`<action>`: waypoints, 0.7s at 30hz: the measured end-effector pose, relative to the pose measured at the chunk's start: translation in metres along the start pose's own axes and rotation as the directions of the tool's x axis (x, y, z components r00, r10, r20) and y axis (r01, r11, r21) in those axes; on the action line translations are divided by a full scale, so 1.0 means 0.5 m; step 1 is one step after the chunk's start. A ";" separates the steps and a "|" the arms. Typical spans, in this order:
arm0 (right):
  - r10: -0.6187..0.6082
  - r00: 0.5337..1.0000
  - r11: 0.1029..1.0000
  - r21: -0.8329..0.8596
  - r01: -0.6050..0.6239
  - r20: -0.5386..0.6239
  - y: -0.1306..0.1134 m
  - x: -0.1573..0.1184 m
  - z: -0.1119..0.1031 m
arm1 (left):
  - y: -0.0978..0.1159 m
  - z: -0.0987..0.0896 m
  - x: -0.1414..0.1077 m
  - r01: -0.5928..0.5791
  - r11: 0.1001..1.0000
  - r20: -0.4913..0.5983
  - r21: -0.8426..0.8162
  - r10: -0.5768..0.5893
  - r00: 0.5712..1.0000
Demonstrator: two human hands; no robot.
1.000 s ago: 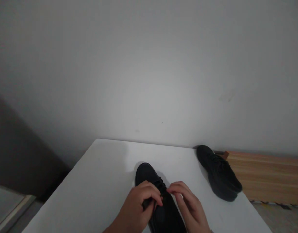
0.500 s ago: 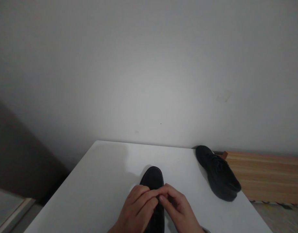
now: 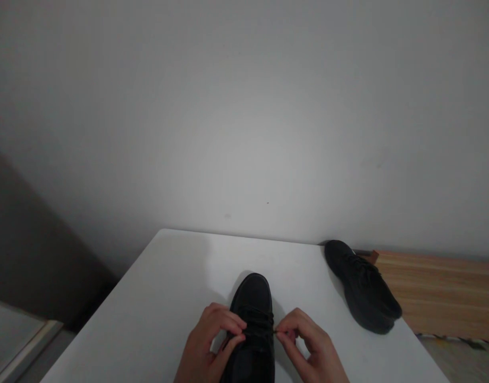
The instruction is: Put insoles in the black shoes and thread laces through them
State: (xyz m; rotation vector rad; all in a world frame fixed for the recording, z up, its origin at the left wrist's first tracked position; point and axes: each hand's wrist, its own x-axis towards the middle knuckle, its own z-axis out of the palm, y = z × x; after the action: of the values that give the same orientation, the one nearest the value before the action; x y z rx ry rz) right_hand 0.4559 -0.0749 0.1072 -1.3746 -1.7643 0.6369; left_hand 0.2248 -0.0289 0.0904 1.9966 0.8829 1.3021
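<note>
A black lace-up shoe (image 3: 254, 290) lies on the white table (image 3: 168, 298), toe pointing toward the wall, its near end cut off by the picture's lower edge. My left hand (image 3: 212, 340) is at the shoe's left side, thumb and fingers pinched at the laces. To the right of the shoe, my right hand (image 3: 310, 343) pinches a dark shoelace (image 3: 275, 332) between thumb and forefinger, just off the shoe's edge. What the left fingertips grip is small and dark against the shoe, seemingly a lace.
A second black shoe (image 3: 360, 284) rests at the table's right edge near the wall (image 3: 248, 133). Beyond that edge stands a wood-grain board (image 3: 439, 292). A pale furniture edge (image 3: 33, 346) shows at lower left.
My hands were together over the shoe's laces; now they are apart, one on each side. The laces have come into view between them. The view has shifted slightly.
</note>
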 end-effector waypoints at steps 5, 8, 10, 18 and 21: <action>0.019 0.999 1.000 -0.002 -0.019 0.030 -0.002 0.000 -0.005 | 0.008 0.028 0.010 0.225 0.943 0.115 -0.245 -0.202 0.973; 0.017 0.999 0.999 0.037 -0.018 0.046 -0.011 0.006 -0.004 | 0.028 0.044 0.033 0.424 0.864 0.216 -0.270 -0.375 0.902; 0.001 0.998 0.997 0.073 -0.005 0.059 -0.018 0.011 -0.003 | 0.039 0.051 0.047 0.492 0.822 0.261 -0.287 -0.428 0.866; -0.060 0.995 0.980 0.187 0.075 -0.080 -0.030 0.019 0.011 | 0.045 0.038 0.061 0.393 0.909 0.288 -0.136 -0.343 0.894; -0.075 0.992 0.977 0.193 0.093 -0.100 -0.031 0.026 0.017 | 0.045 0.037 0.060 0.339 0.937 0.314 -0.091 -0.296 0.902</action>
State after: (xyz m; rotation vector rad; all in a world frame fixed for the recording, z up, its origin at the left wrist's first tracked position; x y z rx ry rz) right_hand 0.4390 -0.0662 0.1180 -1.1692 -1.6302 0.6723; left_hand 0.2557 -0.0212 0.1172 1.7829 0.8968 0.8322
